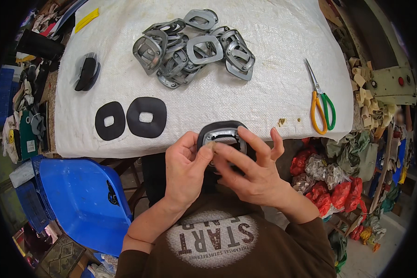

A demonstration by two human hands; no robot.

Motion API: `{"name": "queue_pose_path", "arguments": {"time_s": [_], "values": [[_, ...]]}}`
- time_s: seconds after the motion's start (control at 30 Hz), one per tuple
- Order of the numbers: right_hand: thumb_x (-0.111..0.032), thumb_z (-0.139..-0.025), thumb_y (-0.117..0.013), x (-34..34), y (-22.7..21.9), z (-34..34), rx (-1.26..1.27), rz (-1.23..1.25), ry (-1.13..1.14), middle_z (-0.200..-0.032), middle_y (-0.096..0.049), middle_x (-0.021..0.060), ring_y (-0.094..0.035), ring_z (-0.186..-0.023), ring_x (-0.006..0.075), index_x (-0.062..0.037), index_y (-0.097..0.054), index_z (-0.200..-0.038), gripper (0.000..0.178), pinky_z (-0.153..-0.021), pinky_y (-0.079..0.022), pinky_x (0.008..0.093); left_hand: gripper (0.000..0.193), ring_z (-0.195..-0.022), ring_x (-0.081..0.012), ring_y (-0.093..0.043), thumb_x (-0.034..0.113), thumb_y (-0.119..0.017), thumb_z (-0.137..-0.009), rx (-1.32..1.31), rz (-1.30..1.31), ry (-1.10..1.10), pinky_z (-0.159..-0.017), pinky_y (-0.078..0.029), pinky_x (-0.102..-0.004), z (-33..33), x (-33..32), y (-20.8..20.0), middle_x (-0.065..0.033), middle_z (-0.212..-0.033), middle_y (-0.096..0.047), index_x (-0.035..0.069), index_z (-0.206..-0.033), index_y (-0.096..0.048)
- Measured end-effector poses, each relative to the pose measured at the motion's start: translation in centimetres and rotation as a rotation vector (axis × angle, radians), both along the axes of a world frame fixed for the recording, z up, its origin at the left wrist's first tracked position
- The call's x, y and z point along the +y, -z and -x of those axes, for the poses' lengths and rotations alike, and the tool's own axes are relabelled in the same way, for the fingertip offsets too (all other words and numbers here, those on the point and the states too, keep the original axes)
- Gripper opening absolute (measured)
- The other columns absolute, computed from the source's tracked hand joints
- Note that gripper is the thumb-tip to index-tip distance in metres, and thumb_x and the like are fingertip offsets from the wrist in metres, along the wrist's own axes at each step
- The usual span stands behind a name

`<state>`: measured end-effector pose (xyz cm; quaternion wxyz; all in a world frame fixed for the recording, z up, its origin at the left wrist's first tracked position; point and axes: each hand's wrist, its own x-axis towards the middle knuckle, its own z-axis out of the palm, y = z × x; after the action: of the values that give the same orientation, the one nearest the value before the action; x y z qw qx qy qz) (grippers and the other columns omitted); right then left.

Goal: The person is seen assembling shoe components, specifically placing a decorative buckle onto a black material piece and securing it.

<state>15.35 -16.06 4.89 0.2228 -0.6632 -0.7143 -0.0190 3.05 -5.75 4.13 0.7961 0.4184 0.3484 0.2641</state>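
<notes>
At the edge of the table, the left hand pinches a black-rimmed grey frame, the right hand half open against it; below left, a blue plastic tub holds a small black piece.

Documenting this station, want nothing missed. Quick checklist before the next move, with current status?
1. Held piece supported: ok, the left hand grips its left side, thumb on top.
2. Right hand grip firm: cannot tell, fingers are at the piece but partly blurred.
3. Black edge even all round the piece: cannot tell, the hands cover much of it.
4. Loose black pads flat: ok, two lie side by side on the white sheet.
5. Grey frames separated: not ok, most overlap in a heap.
6. Scissors away from hands: ok, they lie off to the right.
</notes>
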Motion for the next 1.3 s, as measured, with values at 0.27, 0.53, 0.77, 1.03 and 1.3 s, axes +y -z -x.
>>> {"name": "queue_pose_path", "arguments": {"time_s": [0.27,0.53,0.77,1.03,1.3], "values": [[-0.026,-0.066,-0.065,0.0,0.1,-1.0,0.051,0.02,-0.031,-0.124,-0.047,-0.0043,-0.034,-0.124,0.0231,-0.0209,-0.063,-0.096,0.031,-0.1,-0.004,0.0565,0.009,-0.067,-0.0019,-0.047,0.007,-0.057,-0.085,0.036,0.0,-0.011,-0.059,-0.039,-0.017,-0.4,0.2,-0.2,0.0003,-0.075,-0.055,-0.001,-0.082,-0.053],[-0.027,-0.06,-0.072,-0.1,-0.4,-2.2,0.09,0.113,-0.094,-0.128,-0.042,0.0005,-0.028,-0.127,0.0275,-0.0248,-0.06,-0.104,0.046,-0.101,-0.007,0.0549,0.006,-0.066,-0.0022,-0.049,0.005,-0.055,-0.085,0.025,0.033,-0.037,-0.057,-0.041,-0.0169,-0.8,0.4,-0.5,-0.0004,-0.073,-0.055,0.0,-0.081,-0.053],[-0.026,-0.061,-0.072,-0.4,-1.6,-3.1,0.408,0.029,-0.082,-0.129,-0.042,0.0081,-0.027,-0.125,0.0331,-0.0208,-0.059,-0.107,0.048,-0.097,-0.018,0.0498,0.012,-0.065,-0.0039,-0.051,0.009,-0.056,-0.085,0.072,0.028,-0.025,-0.053,-0.046,-0.0187,-0.5,0.9,-1.4,-0.0022,-0.073,-0.055,-0.001,-0.082,-0.051],[-0.017,-0.067,-0.065,0.1,-1.0,-2.1,0.074,-0.085,-0.13,-0.109,-0.061,-0.0032,-0.049,-0.109,0.0227,-0.0162,-0.059,-0.092,0.025,-0.098,-0.012,0.0521,0.011,-0.062,-0.0034,-0.05,0.009,-0.055,-0.086,0.067,-0.173,-0.005,-0.052,-0.047,-0.0192,-0.4,0.7,-0.8,-0.0024,-0.073,-0.055,-0.001,-0.081,-0.051],[-0.019,-0.068,-0.061,-0.3,-0.2,-2.1,-0.032,-0.198,-0.154,-0.106,-0.061,-0.0039,-0.05,-0.103,0.0126,-0.0172,-0.059,-0.074,0.007,-0.095,-0.017,0.0517,0.008,-0.057,-0.0033,-0.05,0.006,-0.055,-0.084,0.035,0.104,-0.054,-0.048,-0.047,-0.0192,-0.5,0.4,-0.9,-0.002,-0.069,-0.055,0.0,-0.08,-0.052]]}}
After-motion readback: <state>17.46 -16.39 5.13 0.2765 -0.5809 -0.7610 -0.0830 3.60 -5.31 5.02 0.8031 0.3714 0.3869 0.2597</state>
